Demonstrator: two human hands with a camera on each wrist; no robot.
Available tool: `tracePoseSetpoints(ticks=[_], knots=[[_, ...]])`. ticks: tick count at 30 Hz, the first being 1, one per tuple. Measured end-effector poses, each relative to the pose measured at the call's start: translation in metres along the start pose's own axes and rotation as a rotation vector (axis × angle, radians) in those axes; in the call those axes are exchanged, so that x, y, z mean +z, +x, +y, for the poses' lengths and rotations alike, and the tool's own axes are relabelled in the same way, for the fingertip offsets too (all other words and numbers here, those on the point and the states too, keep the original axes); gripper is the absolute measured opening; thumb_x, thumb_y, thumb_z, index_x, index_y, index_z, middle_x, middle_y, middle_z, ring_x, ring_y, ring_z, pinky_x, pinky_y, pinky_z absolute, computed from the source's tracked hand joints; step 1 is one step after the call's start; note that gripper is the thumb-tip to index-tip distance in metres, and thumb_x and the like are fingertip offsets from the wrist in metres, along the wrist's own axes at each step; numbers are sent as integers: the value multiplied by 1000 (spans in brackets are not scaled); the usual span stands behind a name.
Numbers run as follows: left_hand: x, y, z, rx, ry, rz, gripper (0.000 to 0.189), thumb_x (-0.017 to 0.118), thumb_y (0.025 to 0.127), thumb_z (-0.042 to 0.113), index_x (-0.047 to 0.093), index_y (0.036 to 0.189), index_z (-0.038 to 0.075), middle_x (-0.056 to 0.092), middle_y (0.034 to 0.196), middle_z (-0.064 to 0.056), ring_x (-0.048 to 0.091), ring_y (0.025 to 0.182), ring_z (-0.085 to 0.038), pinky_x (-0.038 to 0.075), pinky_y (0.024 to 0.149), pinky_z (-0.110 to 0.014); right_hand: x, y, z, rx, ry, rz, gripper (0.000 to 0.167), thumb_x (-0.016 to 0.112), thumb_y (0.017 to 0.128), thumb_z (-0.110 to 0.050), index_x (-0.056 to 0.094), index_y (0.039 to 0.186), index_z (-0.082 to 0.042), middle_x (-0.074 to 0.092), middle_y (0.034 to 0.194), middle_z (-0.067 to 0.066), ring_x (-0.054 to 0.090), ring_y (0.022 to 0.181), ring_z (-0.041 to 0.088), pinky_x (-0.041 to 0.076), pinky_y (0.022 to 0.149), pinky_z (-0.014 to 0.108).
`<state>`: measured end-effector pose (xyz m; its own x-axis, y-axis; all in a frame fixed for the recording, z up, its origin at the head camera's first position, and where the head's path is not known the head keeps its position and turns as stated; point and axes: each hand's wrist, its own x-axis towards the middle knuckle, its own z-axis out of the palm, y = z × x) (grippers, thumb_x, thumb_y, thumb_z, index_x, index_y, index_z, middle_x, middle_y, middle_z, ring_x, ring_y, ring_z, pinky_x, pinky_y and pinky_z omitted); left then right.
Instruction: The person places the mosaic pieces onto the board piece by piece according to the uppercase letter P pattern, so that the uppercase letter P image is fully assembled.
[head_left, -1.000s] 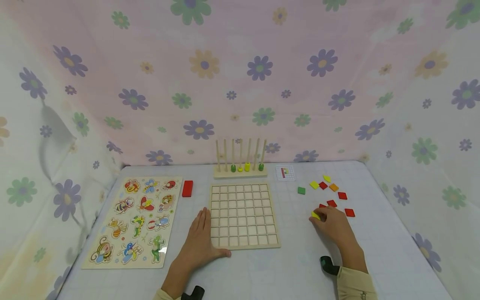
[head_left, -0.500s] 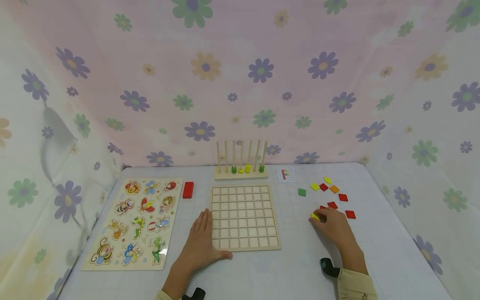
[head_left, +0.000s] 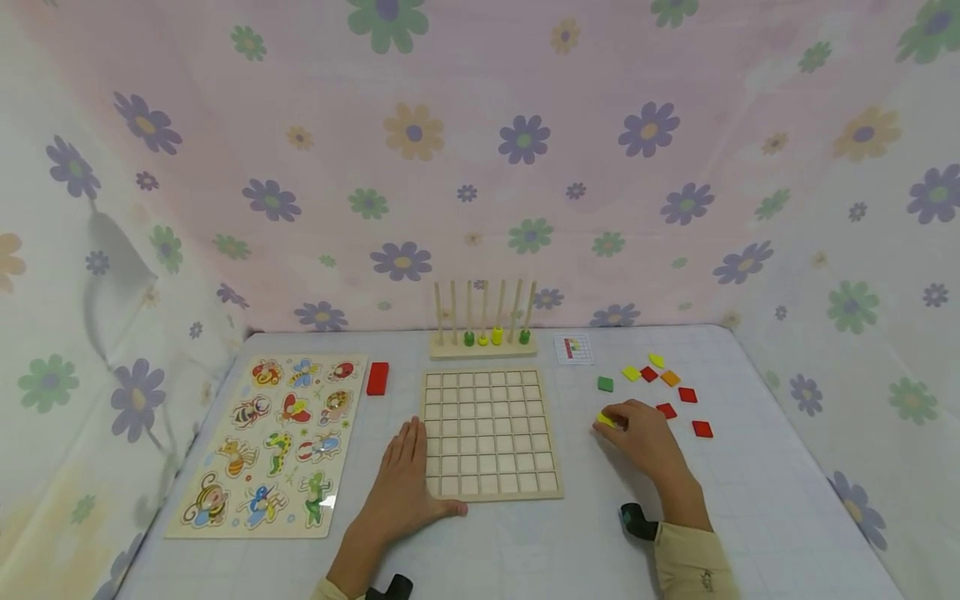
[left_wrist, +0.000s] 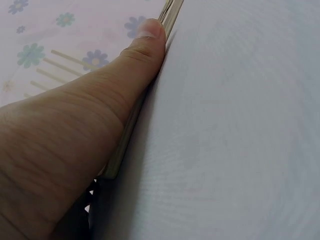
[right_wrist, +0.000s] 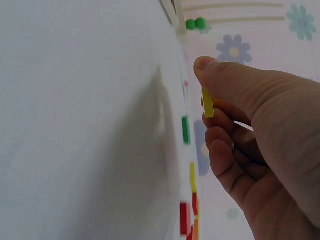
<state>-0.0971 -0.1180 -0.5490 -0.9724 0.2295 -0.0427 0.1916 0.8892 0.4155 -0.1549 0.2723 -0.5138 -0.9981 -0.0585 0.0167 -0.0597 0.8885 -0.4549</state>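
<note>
Flower-printed cloth [head_left: 577,250] closes off the back and sides of a worktop [head_left: 555,550] covered in pale fabric. Over its right half, the right hand [head_left: 643,437] pinches a yellow tile [right_wrist: 209,104] between thumb and index finger; in the right wrist view the tile is apart from the fabric, with a shadow below. How far the index finger wraps behind it is hard to make out, since the thumb covers part of the grip.

This tile looks light, thin and stiff, probably painted wood, unlikely to break or bend. Its flat faces could be a little slick, so opposite edges seem the surest place to take hold, leaving the underside free.

To the left, the left hand [head_left: 401,483] rests against the grid board [head_left: 496,442], its fingers straight and together along the board's left side, thumb spread along the near edge, grasping nothing. The board looks rigid, and light enough to slide if nudged.

Beyond the right hand lie a green tile [head_left: 605,384], an orange tile [head_left: 671,378], and several red and yellow ones. Behind the board stand a peg rack [head_left: 483,351] and, to its right, a small printed card [head_left: 573,349]. Left of the board are a red block [head_left: 378,378] and an insect puzzle [head_left: 255,532].
</note>
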Motion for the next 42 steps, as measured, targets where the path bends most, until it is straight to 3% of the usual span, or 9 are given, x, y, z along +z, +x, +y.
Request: tracePoseSetpoints(ticks=[12,19,42], knots=[[-1,0,1,5,-7,11,148,74,61,86,13,162,-3,13,170,-22,13,159,-39,19,129,-54,1,22,-44,-111,38,5,31,81,88,-28,78,111,-7,72,98,4,61,87,19,58,78,37],[-3,1,2,11,-8,11,147,75,62,85,14,162,-3,14,170,-22,13,159,-39,19,129,-54,6,30,-56,-172,36,16,28,81,88,-29,79,107,-8,71,93,3,58,82,17,52,72,32],[-4,-1,3,6,-5,11,146,76,62,83,15,161,-4,16,170,-23,15,159,-39,20,129,-54,30,58,-96,-264,130,-86,32,79,90,-30,77,113,-8,72,101,4,62,87,16,55,77,34]])
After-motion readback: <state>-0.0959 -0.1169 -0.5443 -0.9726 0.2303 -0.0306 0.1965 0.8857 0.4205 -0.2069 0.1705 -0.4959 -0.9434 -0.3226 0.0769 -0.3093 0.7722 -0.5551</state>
